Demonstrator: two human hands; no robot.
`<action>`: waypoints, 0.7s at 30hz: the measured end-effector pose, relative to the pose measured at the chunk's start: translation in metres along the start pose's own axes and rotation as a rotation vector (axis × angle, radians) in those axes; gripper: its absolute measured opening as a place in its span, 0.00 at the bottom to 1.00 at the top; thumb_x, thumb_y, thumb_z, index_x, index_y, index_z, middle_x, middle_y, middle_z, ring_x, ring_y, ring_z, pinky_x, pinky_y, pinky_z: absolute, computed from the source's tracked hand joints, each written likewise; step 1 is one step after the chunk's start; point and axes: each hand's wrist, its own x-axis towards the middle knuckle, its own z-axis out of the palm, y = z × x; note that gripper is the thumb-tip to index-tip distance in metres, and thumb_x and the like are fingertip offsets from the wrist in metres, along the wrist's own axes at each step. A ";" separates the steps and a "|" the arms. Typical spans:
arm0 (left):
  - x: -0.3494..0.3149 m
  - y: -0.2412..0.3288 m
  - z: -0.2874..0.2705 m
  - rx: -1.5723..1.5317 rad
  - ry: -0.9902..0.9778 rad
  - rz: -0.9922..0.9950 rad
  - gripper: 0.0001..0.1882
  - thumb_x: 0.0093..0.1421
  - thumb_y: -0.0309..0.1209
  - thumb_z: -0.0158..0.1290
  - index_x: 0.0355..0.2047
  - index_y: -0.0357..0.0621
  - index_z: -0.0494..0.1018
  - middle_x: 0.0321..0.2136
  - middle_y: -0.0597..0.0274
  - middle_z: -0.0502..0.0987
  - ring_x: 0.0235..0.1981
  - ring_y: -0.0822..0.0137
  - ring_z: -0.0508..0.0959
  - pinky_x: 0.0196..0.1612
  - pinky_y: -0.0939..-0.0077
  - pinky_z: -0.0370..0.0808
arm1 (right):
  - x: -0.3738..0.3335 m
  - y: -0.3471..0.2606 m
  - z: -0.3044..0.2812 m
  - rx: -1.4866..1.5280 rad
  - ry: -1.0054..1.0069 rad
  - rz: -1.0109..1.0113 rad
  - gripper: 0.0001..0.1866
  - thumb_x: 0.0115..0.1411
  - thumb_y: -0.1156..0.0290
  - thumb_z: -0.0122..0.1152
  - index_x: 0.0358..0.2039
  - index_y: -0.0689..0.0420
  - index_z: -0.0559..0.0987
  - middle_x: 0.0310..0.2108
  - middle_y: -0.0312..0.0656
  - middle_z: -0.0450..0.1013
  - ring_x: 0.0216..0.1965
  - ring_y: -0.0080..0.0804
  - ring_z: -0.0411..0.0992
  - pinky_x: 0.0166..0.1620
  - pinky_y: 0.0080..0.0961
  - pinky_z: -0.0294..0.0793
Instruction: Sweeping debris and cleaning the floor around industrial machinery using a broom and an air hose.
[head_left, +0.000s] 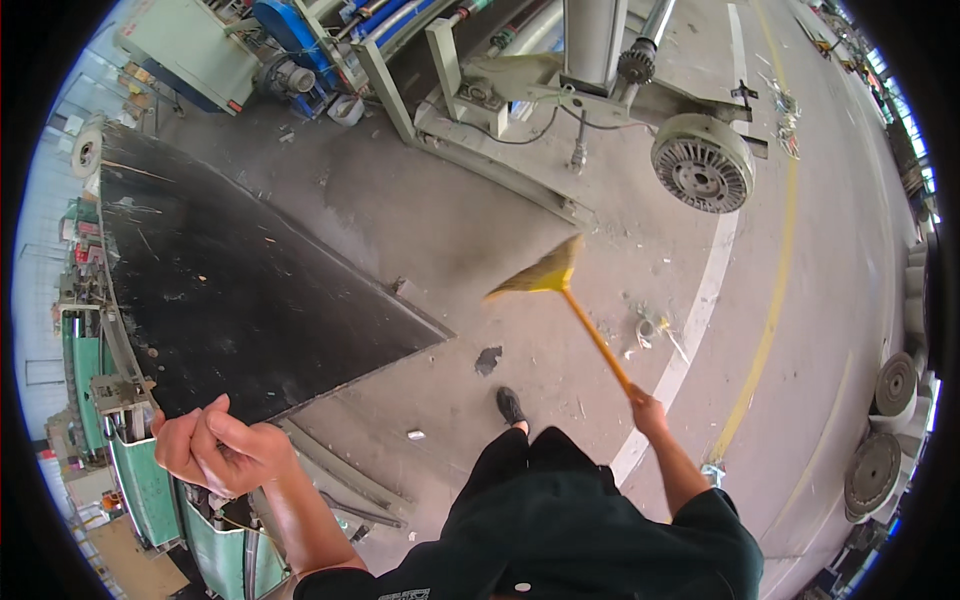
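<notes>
My right hand (648, 412) is wrapped round the orange handle of a broom (600, 345). The broom slants away over the concrete floor, its yellow head and slightly blurred dark bristles (538, 272) at the far end. My left hand (222, 447) is raised at the lower left with its fingers curled in, and nothing shows in it. Behind that hand lies a wide black sheet-like surface (250, 290) with bits of debris on it. A small pile of scraps (648, 328) lies on the floor right of the broom handle.
A metal machine frame (500, 165) stands ahead, with a round finned wheel (703, 170) at its right. Green machinery (145, 490) is close on my left. White and yellow floor lines run along the right, near large rolls (875, 475). A dark patch (488, 360) marks the floor.
</notes>
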 end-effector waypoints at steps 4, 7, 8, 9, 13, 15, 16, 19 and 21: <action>0.003 0.004 0.004 0.000 -0.040 0.027 0.16 0.67 0.25 0.47 0.21 0.34 0.76 0.33 0.55 0.69 0.38 0.62 0.69 0.53 0.45 0.75 | 0.071 -0.068 0.043 -0.149 -0.126 -0.074 0.22 0.70 0.56 0.50 0.64 0.33 0.73 0.49 0.54 0.78 0.51 0.55 0.77 0.54 0.47 0.77; -0.003 0.000 0.000 0.023 -0.084 0.001 0.16 0.65 0.23 0.45 0.20 0.34 0.74 0.33 0.56 0.67 0.37 0.62 0.67 0.53 0.44 0.74 | 0.101 -0.079 0.041 -0.340 -0.216 -0.026 0.22 0.71 0.55 0.50 0.64 0.33 0.72 0.50 0.50 0.79 0.52 0.52 0.77 0.53 0.47 0.78; 0.001 0.002 0.000 0.050 -0.095 -0.007 0.15 0.64 0.21 0.44 0.19 0.35 0.71 0.32 0.57 0.66 0.37 0.62 0.66 0.53 0.44 0.73 | 0.103 -0.065 0.032 -0.384 -0.215 -0.031 0.21 0.71 0.55 0.49 0.63 0.33 0.73 0.50 0.49 0.79 0.52 0.51 0.77 0.52 0.47 0.78; 0.002 0.004 -0.002 0.068 -0.100 -0.013 0.15 0.64 0.21 0.44 0.19 0.35 0.71 0.32 0.57 0.66 0.37 0.62 0.66 0.53 0.44 0.73 | 0.098 -0.055 0.020 -0.421 -0.217 0.019 0.20 0.71 0.56 0.49 0.62 0.34 0.74 0.50 0.48 0.79 0.52 0.51 0.77 0.52 0.47 0.78; 0.004 0.002 0.001 0.087 -0.136 -0.042 0.14 0.63 0.22 0.45 0.19 0.39 0.70 0.33 0.59 0.65 0.37 0.61 0.66 0.53 0.44 0.72 | 0.089 0.032 -0.043 -0.540 -0.157 0.142 0.17 0.70 0.62 0.50 0.57 0.40 0.77 0.44 0.47 0.80 0.47 0.49 0.79 0.47 0.47 0.79; 0.004 -0.002 -0.002 0.043 -0.176 -0.009 0.13 0.63 0.25 0.46 0.19 0.41 0.70 0.34 0.60 0.65 0.37 0.62 0.66 0.54 0.45 0.72 | 0.098 0.029 -0.065 -0.324 -0.119 0.274 0.18 0.70 0.64 0.50 0.57 0.43 0.77 0.32 0.47 0.80 0.30 0.43 0.80 0.31 0.42 0.79; 0.006 -0.002 -0.009 0.063 -0.197 -0.001 0.14 0.63 0.28 0.46 0.19 0.43 0.71 0.34 0.61 0.65 0.37 0.62 0.66 0.54 0.48 0.71 | 0.092 -0.005 -0.082 -0.063 -0.130 0.450 0.18 0.70 0.65 0.50 0.57 0.45 0.77 0.25 0.46 0.78 0.21 0.39 0.78 0.21 0.39 0.76; 0.004 -0.013 -0.008 0.035 -0.168 0.020 0.15 0.64 0.30 0.45 0.19 0.45 0.71 0.34 0.62 0.65 0.38 0.61 0.67 0.55 0.49 0.70 | 0.108 0.015 -0.127 0.432 -0.175 0.473 0.19 0.71 0.65 0.51 0.60 0.51 0.75 0.16 0.39 0.68 0.12 0.29 0.67 0.13 0.30 0.66; 0.006 -0.006 -0.015 0.111 -0.211 -0.028 0.16 0.66 0.34 0.45 0.21 0.46 0.73 0.35 0.63 0.66 0.38 0.61 0.68 0.56 0.50 0.70 | 0.115 -0.048 -0.157 0.640 -0.255 0.481 0.19 0.71 0.65 0.51 0.61 0.51 0.74 0.16 0.37 0.65 0.11 0.27 0.65 0.13 0.29 0.66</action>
